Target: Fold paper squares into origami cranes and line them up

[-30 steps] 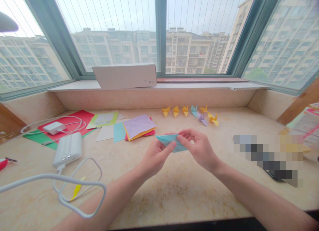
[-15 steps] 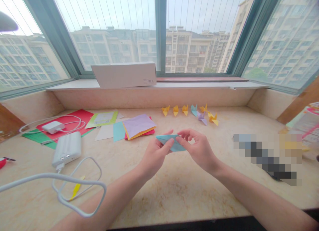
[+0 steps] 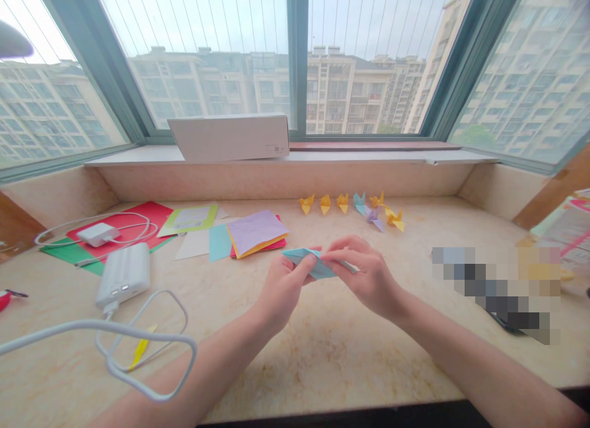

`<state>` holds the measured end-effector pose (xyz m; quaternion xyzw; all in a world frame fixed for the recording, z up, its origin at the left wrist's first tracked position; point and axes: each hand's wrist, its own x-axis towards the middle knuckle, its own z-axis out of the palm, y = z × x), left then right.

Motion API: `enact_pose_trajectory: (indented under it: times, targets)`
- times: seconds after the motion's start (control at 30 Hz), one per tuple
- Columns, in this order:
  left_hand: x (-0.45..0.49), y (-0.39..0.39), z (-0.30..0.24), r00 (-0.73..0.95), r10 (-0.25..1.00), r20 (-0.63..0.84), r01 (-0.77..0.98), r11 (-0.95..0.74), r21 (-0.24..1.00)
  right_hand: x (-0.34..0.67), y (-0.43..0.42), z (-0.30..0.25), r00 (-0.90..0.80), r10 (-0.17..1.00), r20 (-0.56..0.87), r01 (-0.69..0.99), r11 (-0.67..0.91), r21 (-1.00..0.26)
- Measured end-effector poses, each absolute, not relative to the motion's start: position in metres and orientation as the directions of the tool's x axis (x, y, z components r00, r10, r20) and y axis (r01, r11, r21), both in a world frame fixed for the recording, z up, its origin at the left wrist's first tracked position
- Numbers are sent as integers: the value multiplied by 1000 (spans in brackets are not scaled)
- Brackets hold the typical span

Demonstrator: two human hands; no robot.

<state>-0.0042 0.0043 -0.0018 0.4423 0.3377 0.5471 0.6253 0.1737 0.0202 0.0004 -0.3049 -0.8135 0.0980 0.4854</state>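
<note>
A folded light-blue paper piece [image 3: 310,261] is held just above the marble counter [image 3: 322,348], in the middle of the view. My left hand [image 3: 282,288] pinches its left part between thumb and fingers. My right hand [image 3: 369,274] pinches its right part, fingertips pressed on a fold. Behind the hands stands a row of several small folded paper cranes [image 3: 353,208], mostly yellow, one blue, one purple.
A stack of coloured paper sheets [image 3: 251,234] lies left of the hands, with red and green sheets [image 3: 115,231] farther left. A white power bank [image 3: 123,274] with looping cable [image 3: 138,348], a charger [image 3: 94,234] and a white box [image 3: 230,136] on the sill are also there.
Both hands have shifted slightly and the blue paper has tilted; my right fingers have closed further over its right end.
</note>
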Motion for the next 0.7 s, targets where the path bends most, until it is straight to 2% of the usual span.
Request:
enact_pose_trajectory:
  times: [0.27, 0.4, 0.6, 0.7]
  targets:
    - [-6, 4, 0, 168, 984, 59, -459, 25, 888, 179, 24, 2, -442, 510, 738, 401, 848, -346]
    - [-5, 5, 0, 181, 981, 65, -410, 15, 912, 179, 24, 4, -483, 497, 721, 401, 857, -322]
    - [-6, 8, -1, 132, 990, 44, -377, 9, 926, 171, 20, 1, -318, 705, 634, 310, 709, -633]
    - [-6, 9, -3, 136, 990, 42, -388, 14, 921, 169, 20, -2, -283, 732, 620, 324, 681, -656]
